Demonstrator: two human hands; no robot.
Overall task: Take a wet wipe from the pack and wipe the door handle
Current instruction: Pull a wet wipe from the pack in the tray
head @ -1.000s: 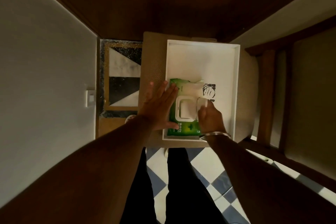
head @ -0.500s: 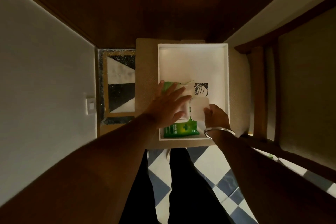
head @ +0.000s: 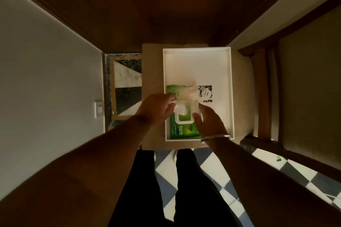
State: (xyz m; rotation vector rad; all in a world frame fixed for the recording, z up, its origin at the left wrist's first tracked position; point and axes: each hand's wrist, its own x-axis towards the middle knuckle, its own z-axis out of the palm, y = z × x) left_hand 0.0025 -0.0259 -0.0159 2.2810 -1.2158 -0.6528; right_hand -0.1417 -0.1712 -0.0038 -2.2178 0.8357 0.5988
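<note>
A green wet wipe pack lies in the near left part of a white tray. Its white lid stands flipped up, held at its edge by my right hand. My left hand pinches a white wet wipe sticking out of the pack's opening. A crumpled white sheet rests on the pack's far end. The dark wooden door fills the top of the view; its handle is out of sight.
The tray sits on a beige stool pushed against the door. A wooden chair stands close on the right. A black-and-white panel lies on the floor at left, and a wall switch beside it. Checkered floor lies beneath my legs.
My right hand flipped the pack's lid up and keeps hold of it. My left hand went from lying flat on the pack to pinching a wipe at the opening.
</note>
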